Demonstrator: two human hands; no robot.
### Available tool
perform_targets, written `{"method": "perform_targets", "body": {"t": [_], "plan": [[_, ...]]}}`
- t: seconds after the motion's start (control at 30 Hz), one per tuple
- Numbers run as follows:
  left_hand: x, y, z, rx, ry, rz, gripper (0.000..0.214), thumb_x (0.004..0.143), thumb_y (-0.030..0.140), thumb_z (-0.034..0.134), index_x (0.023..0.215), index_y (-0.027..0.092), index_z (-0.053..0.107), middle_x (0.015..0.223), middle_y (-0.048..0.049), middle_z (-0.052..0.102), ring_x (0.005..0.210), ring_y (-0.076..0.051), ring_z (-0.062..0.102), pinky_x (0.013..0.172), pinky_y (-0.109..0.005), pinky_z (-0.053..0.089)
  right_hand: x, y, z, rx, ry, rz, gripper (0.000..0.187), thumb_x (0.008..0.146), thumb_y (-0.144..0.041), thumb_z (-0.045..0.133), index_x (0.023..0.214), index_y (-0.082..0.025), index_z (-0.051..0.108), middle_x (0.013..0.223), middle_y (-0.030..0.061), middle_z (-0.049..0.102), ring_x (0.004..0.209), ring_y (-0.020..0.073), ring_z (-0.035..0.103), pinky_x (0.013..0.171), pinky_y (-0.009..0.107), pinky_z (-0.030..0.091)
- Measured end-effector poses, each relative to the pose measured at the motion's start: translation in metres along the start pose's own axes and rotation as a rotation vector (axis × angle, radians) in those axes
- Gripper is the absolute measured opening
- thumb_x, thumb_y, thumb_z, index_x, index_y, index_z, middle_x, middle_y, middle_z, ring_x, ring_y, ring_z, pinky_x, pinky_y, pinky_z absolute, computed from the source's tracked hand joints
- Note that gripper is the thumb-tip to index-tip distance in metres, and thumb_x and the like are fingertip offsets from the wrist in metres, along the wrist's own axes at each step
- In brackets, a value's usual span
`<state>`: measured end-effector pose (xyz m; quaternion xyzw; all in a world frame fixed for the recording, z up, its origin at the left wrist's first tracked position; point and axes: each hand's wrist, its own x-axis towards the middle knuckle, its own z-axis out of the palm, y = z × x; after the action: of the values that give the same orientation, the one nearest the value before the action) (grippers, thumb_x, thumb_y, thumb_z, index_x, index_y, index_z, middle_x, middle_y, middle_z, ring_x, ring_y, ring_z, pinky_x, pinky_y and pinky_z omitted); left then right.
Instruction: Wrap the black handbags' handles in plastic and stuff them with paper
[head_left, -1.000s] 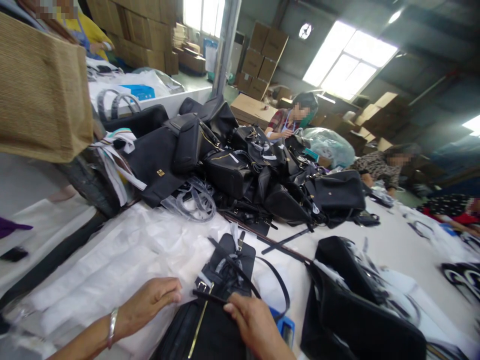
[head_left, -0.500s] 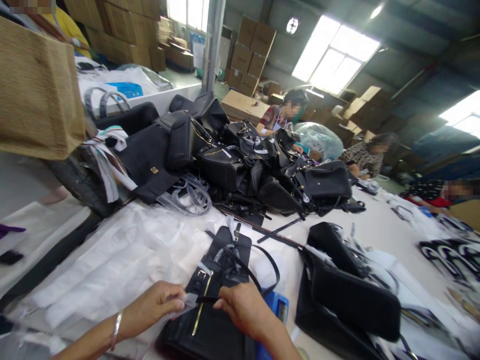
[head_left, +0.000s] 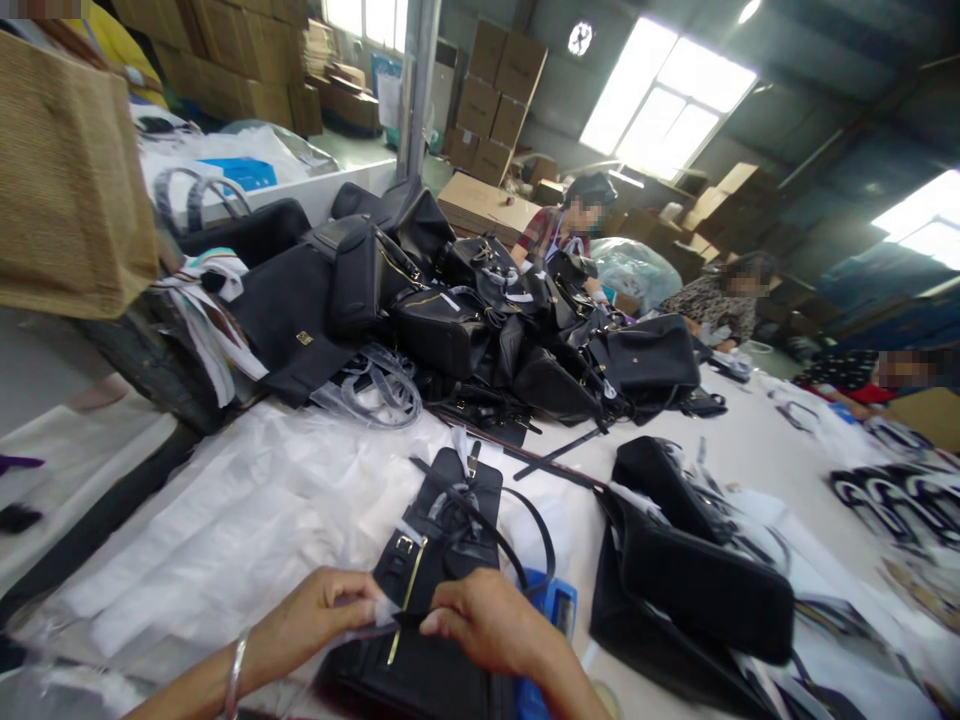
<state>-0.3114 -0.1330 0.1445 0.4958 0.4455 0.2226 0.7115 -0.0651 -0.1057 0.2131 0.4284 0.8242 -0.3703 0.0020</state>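
A black bag [head_left: 450, 560] with a gold zipper and a buckle lies on the table in front of me. Above its zipper, my left hand [head_left: 349, 605] pinches a piece of clear plastic film [head_left: 382, 612] at the end of a black strap [head_left: 409, 620]. My right hand [head_left: 484, 620] is closed on the same strap, a little to the right, thumb and fingers together. The strap runs between both hands. Thin black straps loop over the bag's upper part. Beneath and beside my right forearm sits a blue object [head_left: 561, 605], partly hidden by the bag.
White wrapping sheets [head_left: 247, 520] spread to the left. A heap of black bags [head_left: 442, 335] stands behind, and more black bags [head_left: 705, 590] lie at right. A burlap bag [head_left: 71, 190] is at upper left. Several people, including a person in plaid [head_left: 541, 235], sit across the table.
My left hand has shifted slightly right, closer to my right hand, so less strap shows between them. The camera view has moved a little. Both hands keep their grip.
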Motion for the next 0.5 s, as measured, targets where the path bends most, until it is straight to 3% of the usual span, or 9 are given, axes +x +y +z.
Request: {"method": "perform_targets", "body": {"t": [0.13, 0.3, 0.4, 0.5], "plan": [[0.002, -0.003, 0.009, 0.037, -0.009, -0.007, 0.025, 0.078, 0.038, 0.061, 0.076, 0.016, 0.072, 0.072, -0.0018, 0.069, 0.069, -0.017, 0.056, 0.063, -0.024, 0.039, 0.012, -0.016, 0.021, -0.014, 0.029, 0.004, 0.02, 0.085, -0.043, 0.061, 0.088, -0.024, 0.067, 0.071, 0.0003, 0.07, 0.063, 0.0171, 0.061, 0.052, 0.024, 0.028], [0.003, -0.007, 0.002, 0.036, 0.039, -0.019, 0.032, 0.08, 0.043, 0.059, 0.069, 0.014, 0.067, 0.062, -0.001, 0.064, 0.06, -0.015, 0.054, 0.058, -0.023, 0.037, 0.007, -0.013, 0.028, 0.106, 0.064, 0.033, 0.041, 0.082, -0.043, 0.065, 0.118, -0.027, 0.055, 0.082, 0.0005, 0.07, 0.074, 0.0199, 0.064, 0.06, 0.023, 0.036], [0.002, -0.01, -0.004, 0.065, 0.077, -0.024, 0.033, 0.08, 0.045, 0.059, 0.068, 0.014, 0.066, 0.062, -0.0007, 0.063, 0.062, -0.016, 0.054, 0.059, -0.023, 0.037, 0.0, 0.003, 0.026, 0.201, 0.037, 0.087, 0.025, 0.087, -0.029, 0.055, 0.113, -0.028, 0.056, 0.075, -0.0025, 0.068, 0.071, 0.0167, 0.064, 0.062, 0.021, 0.038], [0.002, -0.015, 0.0, 0.118, 0.096, -0.038, 0.032, 0.079, 0.044, 0.058, 0.07, 0.014, 0.068, 0.064, -0.0003, 0.064, 0.063, -0.016, 0.054, 0.059, -0.023, 0.036, 0.002, 0.007, 0.035, 0.286, 0.03, 0.106, 0.026, 0.087, -0.019, 0.047, 0.111, -0.026, 0.055, 0.068, -0.0039, 0.066, 0.064, 0.014, 0.063, 0.06, 0.019, 0.039]]}}
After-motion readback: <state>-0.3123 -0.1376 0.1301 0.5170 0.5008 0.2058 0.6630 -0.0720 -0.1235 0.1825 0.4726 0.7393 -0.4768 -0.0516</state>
